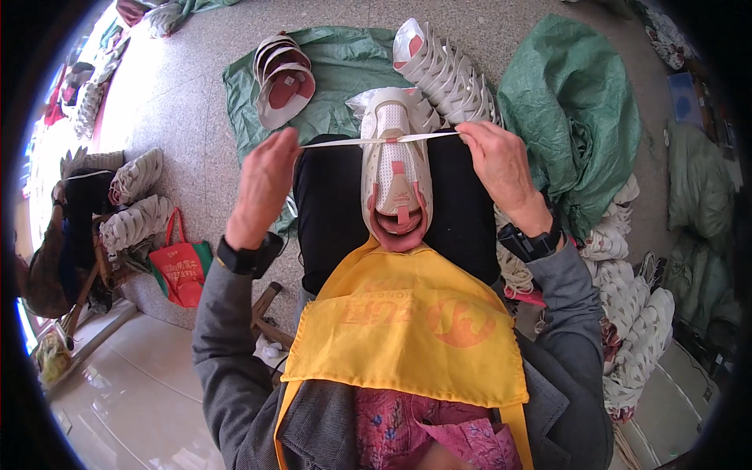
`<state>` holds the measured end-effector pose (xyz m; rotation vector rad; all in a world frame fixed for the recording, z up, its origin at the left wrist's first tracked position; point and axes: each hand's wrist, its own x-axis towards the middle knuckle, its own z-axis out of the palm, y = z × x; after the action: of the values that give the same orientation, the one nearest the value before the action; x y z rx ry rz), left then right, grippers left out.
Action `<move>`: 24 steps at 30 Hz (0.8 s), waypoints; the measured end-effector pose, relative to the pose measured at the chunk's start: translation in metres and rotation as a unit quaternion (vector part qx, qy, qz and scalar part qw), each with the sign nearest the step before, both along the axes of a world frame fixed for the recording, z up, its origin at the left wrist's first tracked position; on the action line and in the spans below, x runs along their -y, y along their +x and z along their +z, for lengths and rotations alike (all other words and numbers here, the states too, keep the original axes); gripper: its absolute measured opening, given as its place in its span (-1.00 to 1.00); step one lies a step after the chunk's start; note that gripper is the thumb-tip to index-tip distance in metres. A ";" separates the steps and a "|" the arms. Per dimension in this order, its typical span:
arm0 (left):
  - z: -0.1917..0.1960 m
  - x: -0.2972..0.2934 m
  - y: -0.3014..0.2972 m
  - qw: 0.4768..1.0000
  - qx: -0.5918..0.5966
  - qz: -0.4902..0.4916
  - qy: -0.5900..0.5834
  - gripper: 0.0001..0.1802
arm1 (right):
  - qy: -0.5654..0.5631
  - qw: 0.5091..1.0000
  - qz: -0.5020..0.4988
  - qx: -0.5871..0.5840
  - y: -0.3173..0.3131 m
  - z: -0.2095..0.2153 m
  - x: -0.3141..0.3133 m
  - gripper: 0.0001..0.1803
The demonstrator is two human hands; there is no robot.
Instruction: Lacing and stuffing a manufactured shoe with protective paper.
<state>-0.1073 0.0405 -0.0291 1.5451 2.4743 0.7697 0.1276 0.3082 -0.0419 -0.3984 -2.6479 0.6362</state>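
Observation:
A white and pink lace-up shoe lies across my lap between my knees, its toe pointing away and its pink-lined opening toward me. A white shoelace runs through the front of its lacing, both ends drawn out sideways in a nearly straight line. My left hand pinches one end, fingers closed, left of the shoe. On the other side my right hand grips the opposite end between thumb and fingers. A yellow apron covers my front, its upper edge reaching the shoe's heel.
Beyond my knees, nested shoe uppers rest on a green sheet, with another row of uppers nearby. A bulky green sack stands right. More uppers pile up at right. A red bag sits left.

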 end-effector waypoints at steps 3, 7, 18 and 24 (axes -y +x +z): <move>-0.006 0.040 -0.030 0.998 -0.029 0.045 -0.043 -0.91 | -0.012 1.000 -0.003 0.008 0.004 -0.002 -0.007 -0.88; -0.036 0.126 -0.088 0.982 -0.089 0.146 -0.081 -0.89 | -0.066 0.997 -0.018 0.030 0.015 -0.005 -0.021 -0.87; -0.053 0.239 -0.133 0.955 -0.105 0.265 -0.077 -0.87 | -0.237 0.947 -0.186 0.113 0.133 -0.049 -0.129 -0.81; -0.069 0.237 -0.141 0.957 -0.112 0.258 -0.074 -0.90 | -0.297 0.916 -0.218 0.158 0.225 -0.054 -0.168 -0.83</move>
<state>-0.2486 -0.1965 -0.0984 0.9857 3.0734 0.4643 0.3527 0.4764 -0.0956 -1.3200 -2.4481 1.3018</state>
